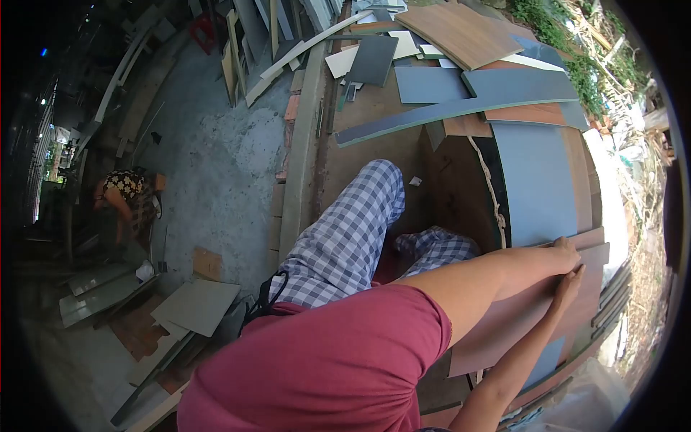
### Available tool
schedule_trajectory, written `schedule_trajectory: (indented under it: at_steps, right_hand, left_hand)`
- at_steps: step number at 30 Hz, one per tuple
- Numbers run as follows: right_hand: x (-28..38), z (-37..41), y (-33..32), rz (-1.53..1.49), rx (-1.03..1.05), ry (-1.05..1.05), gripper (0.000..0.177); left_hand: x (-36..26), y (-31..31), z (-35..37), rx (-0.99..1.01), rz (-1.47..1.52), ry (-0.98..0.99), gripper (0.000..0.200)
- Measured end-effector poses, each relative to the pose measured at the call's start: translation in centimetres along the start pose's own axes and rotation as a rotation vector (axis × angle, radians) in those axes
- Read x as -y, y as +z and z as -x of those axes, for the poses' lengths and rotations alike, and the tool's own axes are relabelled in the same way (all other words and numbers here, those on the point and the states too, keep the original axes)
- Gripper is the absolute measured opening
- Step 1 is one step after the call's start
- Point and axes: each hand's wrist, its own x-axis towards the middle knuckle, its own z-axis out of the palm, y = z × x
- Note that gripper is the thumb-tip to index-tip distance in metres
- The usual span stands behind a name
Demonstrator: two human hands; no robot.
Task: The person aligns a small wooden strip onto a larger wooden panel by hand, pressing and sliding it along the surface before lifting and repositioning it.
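A reddish-brown flat board (507,320) lies tilted beside my lap, close to the right edge of the stack. My left hand (566,254) reaches across and is closed at the far edge of this board. Just below it, my right hand (571,283) is also closed on the board's edge, with its fingertips partly hidden. More brown board (594,265) shows to the right of both hands. A blue-grey panel (536,180) lies beyond them, next to a dark strip with a ragged pale edge.
Offcut boards pile up ahead, including a long grey-green strip (461,111) and a wood-grain board (461,39). A concrete ledge (306,144) runs along my left. Loose panels (198,306) lie on the floor. Another person (126,194) bends down at far left.
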Motion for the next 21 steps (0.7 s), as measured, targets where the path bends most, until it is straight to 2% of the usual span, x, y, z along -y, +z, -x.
schedule_trajectory:
  at_steps: [5, 8, 11, 13, 18, 21]
  right_hand:
    - [-0.1, -0.2, -0.4, 0.041, -0.003, 0.01, 0.058]
    - [0.2, 0.6, -0.6, -0.004, -0.005, -0.024, 0.058]
    - [0.0, 2.2, -0.4, 0.022, -0.012, -0.015, 0.057]
    - [0.7, 4.3, -0.7, 0.05, 0.008, 0.008, 0.056]
    - [2.6, 10.4, -1.4, 0.206, 0.071, 0.096, 0.052]
    - [4.2, 15.3, -1.7, 0.095, 0.036, 0.048, 0.051]
  left_hand:
    - [-0.2, -0.3, 0.0, 0.012, 0.046, -0.008, 0.032]
    - [0.0, -0.1, 0.6, -0.073, 0.05, -0.002, 0.03]
    - [0.1, -0.1, 2.3, -0.009, -0.008, 0.016, 0.028]
    - [0.5, -0.2, 4.6, 0.0, -0.051, 0.084, 0.028]
    - [0.5, -1.8, 12.9, 0.03, -0.019, 0.096, 0.029]
    - [1.8, -0.1, 15.7, 0.03, 0.018, 0.108, 0.031]
